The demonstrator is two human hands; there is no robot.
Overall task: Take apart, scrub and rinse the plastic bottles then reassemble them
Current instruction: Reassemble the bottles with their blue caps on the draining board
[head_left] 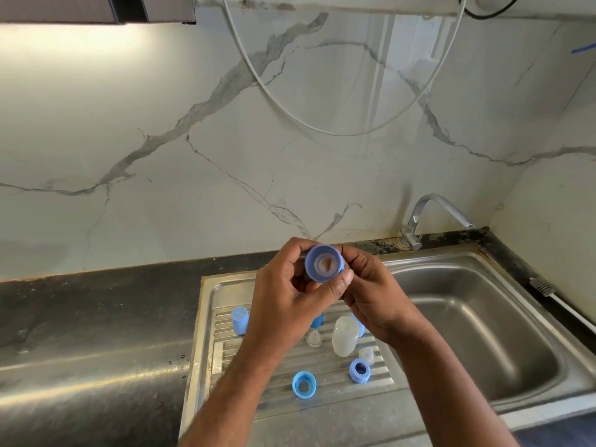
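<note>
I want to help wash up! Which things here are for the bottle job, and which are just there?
For the job: blue ring in both hands, blue collars, clear teats, bottle, blue cap, tap, sink.

Just there: white hose, black cable.

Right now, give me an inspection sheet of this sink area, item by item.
Surface: steel drainboard, ribbed, beside a dark countertop.
Job's things: blue collar with a clear nipple inside, held up; translucent bottle, two loose collars, blue cap and two clear nipples on the drainboard.
Clutter: nothing seen.
Grippers: left hand and right hand both grip the held collar.
Cables: white tube looping down the wall.
Surroundings: marble backsplash, tap, sink basin.
</note>
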